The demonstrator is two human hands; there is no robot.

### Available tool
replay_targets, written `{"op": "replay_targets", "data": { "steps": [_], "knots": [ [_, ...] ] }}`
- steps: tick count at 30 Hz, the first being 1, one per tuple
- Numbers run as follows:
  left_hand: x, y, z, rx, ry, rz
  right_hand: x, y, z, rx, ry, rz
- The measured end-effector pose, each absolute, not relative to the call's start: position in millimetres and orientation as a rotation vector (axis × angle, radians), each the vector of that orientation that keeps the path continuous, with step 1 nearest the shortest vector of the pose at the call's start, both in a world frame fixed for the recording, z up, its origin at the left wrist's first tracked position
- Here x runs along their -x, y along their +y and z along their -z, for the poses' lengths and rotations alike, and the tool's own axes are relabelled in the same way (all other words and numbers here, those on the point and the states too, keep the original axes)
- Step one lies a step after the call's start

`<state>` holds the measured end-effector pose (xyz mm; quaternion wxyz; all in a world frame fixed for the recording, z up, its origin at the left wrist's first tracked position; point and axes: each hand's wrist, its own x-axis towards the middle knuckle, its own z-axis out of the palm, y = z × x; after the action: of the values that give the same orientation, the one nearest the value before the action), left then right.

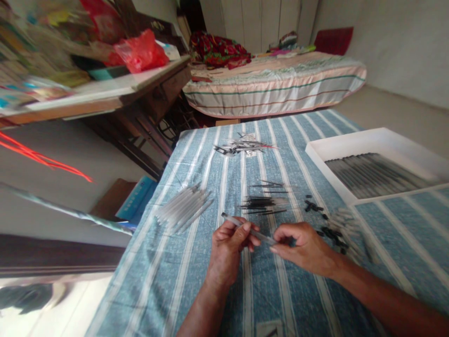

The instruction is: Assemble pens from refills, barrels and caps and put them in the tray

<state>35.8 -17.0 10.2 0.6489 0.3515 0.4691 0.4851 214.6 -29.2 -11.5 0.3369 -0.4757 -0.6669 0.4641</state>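
My left hand point(231, 238) grips a translucent grey pen point(229, 218) around its barrel, the dark end pointing up and left. At the pen's other end, my right hand point(300, 245) pinches with thumb and forefinger; whether it also holds a small part there is hidden. Beyond my hands lies a bundle of thin black refills point(263, 204). To the left is a pile of clear pen barrels point(184, 208). On the right, small black plugs point(333, 236) lie beside a heap of translucent caps point(347, 227).
A white box point(333, 180) holding rows of pens stands at the right. Farther back is a loose pile of pens and parts point(242, 146). The striped cloth point(175, 281) covers the table. A cluttered desk point(101, 105) stands left, a bed point(277, 86) behind.
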Motion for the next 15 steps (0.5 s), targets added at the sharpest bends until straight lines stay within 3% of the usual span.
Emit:
{"op": "replay_targets", "data": {
  "steps": [4, 15],
  "knots": [
    [-37, -17, -9, -0.767, 1.086, -1.089, -215, -31, 18, 1.187, -1.676, -1.344],
    [-41, -18, -4, -0.767, 1.114, -1.103, -211, -30, 24, 1.196, -1.526, -1.332]
  ]
}}
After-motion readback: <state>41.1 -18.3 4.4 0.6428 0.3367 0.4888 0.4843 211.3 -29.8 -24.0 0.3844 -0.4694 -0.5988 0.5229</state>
